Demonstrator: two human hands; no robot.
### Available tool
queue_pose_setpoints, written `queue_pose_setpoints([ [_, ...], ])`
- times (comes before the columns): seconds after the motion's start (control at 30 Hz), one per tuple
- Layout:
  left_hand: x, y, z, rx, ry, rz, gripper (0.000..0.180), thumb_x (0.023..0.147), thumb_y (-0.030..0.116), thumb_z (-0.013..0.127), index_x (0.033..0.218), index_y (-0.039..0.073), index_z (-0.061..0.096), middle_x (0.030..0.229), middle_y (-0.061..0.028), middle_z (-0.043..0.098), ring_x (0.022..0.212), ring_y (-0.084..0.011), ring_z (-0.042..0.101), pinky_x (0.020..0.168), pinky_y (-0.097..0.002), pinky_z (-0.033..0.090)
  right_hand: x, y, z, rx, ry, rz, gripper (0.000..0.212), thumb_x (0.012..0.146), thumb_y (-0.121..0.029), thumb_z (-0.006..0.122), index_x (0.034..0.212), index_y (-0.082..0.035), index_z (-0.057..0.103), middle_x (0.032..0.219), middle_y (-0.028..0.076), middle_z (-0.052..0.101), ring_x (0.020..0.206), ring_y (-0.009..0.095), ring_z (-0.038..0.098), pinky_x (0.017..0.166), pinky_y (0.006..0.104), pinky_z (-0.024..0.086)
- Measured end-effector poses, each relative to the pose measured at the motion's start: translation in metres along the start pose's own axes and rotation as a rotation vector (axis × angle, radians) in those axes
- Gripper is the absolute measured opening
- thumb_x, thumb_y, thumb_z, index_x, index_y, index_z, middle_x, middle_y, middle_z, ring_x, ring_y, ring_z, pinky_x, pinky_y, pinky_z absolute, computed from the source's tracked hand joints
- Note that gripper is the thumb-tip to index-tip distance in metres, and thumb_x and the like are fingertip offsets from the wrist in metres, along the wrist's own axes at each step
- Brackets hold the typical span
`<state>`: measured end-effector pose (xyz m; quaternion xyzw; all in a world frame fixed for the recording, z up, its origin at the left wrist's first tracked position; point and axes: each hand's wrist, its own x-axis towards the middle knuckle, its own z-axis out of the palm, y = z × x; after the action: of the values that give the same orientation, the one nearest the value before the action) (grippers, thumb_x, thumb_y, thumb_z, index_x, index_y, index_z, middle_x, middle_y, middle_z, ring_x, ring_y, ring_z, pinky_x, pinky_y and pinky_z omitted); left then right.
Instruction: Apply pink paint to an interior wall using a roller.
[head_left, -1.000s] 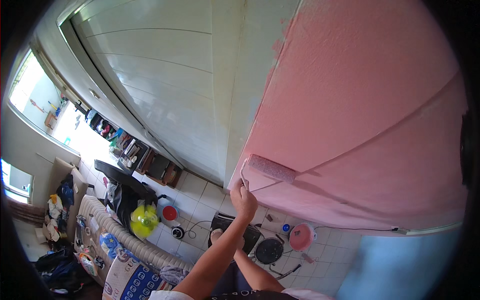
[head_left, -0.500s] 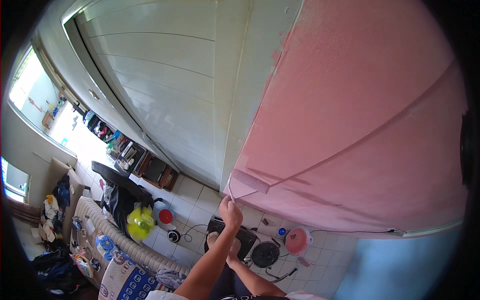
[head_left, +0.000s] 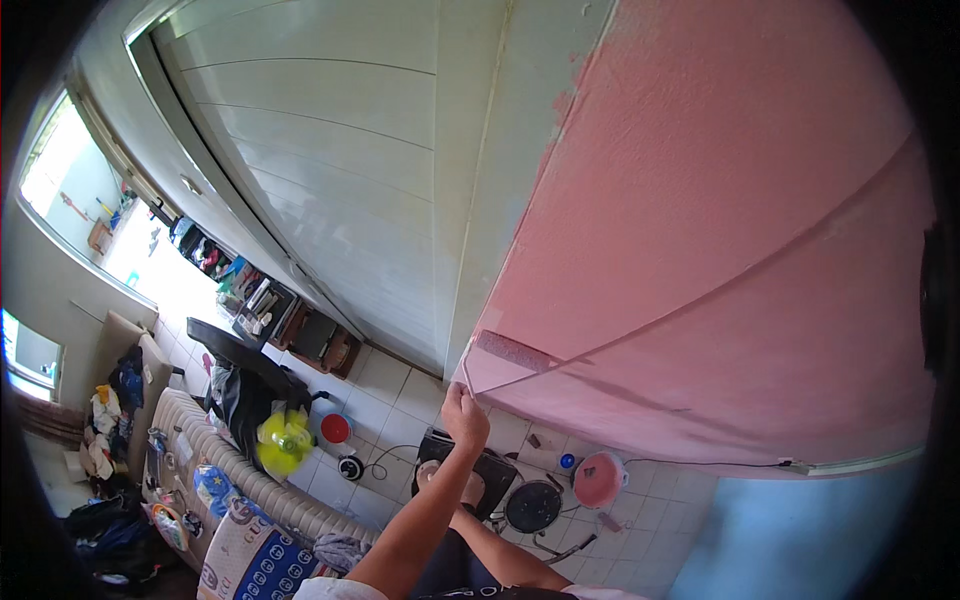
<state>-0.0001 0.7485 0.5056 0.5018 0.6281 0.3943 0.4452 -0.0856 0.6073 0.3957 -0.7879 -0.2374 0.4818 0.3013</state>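
My left hand (head_left: 465, 415) is closed around the handle of a paint roller (head_left: 515, 352). The roller's fuzzy pink sleeve is at the pink wall (head_left: 680, 230), low down near its left edge, with its thin frame bending back to my fist. My right forearm (head_left: 510, 556) runs behind my left forearm, which hides that hand and its fingers. Below, my bare feet (head_left: 470, 490) stand on a dark flat surface (head_left: 495, 477). Beside it are a black round seat (head_left: 533, 507) and a tub of pink paint (head_left: 598, 478).
A pale panelled door (head_left: 330, 170) adjoins the pink wall on the left. On the tiled floor stand a yellow fan (head_left: 284, 442), a red bowl (head_left: 336, 428) and a black office chair (head_left: 240, 385). A cable (head_left: 700, 462) runs along the wall's foot; a ribbed sofa (head_left: 250, 470) is at lower left.
The roller has shifted slightly up and to the right along the wall with my left hand. My right hand has slipped out of sight behind my left forearm.
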Motion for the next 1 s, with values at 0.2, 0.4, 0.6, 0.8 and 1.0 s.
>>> queue_pose_setpoints([
  [0.2,0.008,-0.011,0.004,0.003,-0.072,0.024,0.019,0.077,0.014,0.04,0.075,-0.003,0.05,0.065,-0.0215,0.051,0.062,-0.0358,0.052,0.06,-0.0431,0.039,0.014,-0.004,-0.002,-0.068,-0.007,0.007,0.049,0.085,-0.048,0.056,0.113,-0.008,0.05,0.109,0.017,0.055,0.097,0.031,0.057,0.079,0.0398,0.046],
  [0.4,0.009,0.028,0.002,-0.236,-0.087,0.073,0.017,0.078,0.01,0.04,0.068,-0.001,0.047,0.057,0.0001,0.037,0.057,-0.0111,0.035,0.051,-0.0311,0.026,0.013,0.016,0.0,-0.146,-0.038,0.036,0.055,0.087,-0.048,0.053,0.125,-0.008,0.047,0.121,0.02,0.053,0.106,0.033,0.056,0.084,0.0399,0.046],
  [0.6,0.001,-0.034,0.025,-0.074,-0.165,-0.032,0.025,0.075,0.013,0.038,0.078,-0.007,0.054,0.063,-0.0212,0.051,0.061,-0.0319,0.051,0.059,-0.04,0.038,0.008,0.078,0.027,-0.041,-0.096,0.276,0.058,0.086,-0.052,0.05,0.126,-0.011,0.05,0.119,0.021,0.058,0.111,0.035,0.054,0.087,0.0425,0.046],
  [0.8,0.001,0.009,0.015,-0.244,-0.136,-0.028,0.019,0.08,0.011,0.043,0.063,0.001,0.047,0.057,0.0037,0.035,0.056,-0.0078,0.032,0.05,-0.0286,0.023,0.001,0.087,0.051,-0.181,-0.085,0.105,0.054,0.086,-0.051,0.05,0.121,-0.01,0.052,0.108,0.018,0.063,0.106,0.034,0.058,0.085,0.042,0.047],
  [1.0,0.013,0.046,0.004,-0.304,-0.168,0.074,0.027,0.079,0.012,0.039,0.084,-0.01,0.054,0.062,-0.021,0.048,0.06,-0.0234,0.048,0.059,-0.0368,0.038,0.0,0.09,0.074,-0.17,-0.026,0.003,0.053,0.085,-0.05,0.051,0.118,-0.009,0.053,0.107,0.018,0.062,0.104,0.032,0.057,0.083,0.0415,0.046],
])
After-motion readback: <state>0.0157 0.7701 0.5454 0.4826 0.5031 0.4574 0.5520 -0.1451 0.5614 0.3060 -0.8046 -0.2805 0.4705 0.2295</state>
